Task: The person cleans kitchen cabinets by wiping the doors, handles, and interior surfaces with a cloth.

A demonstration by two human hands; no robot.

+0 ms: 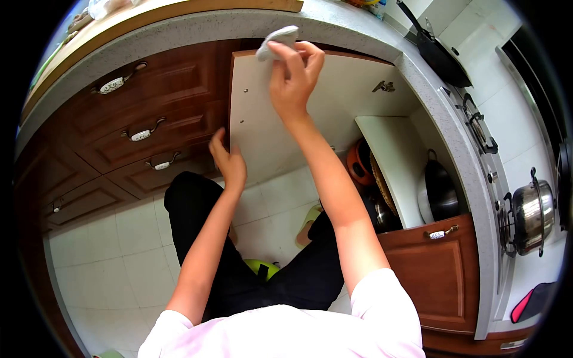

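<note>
My right hand [293, 74] is raised near the top edge of an opened cabinet door [262, 119], its fingers pinching a folded whitish cloth [278, 43]. The cloth hangs over the door's upper corner, near the countertop edge. Lower and to the left, my left hand [228, 160] is at the free side edge of the same door, thumb and fingers apart around that edge. Whether its fingers press on the door cannot be made out. The door's pale inner face is turned toward me.
Inside the cabinet, a shelf [388, 161] stands beside a dark wok [440, 190] and an orange pot [359, 162]. A closed door [427, 268] is at right. Drawers with handles [141, 135] line the left. A frying pan [441, 59] and steel pot [533, 216] sit above.
</note>
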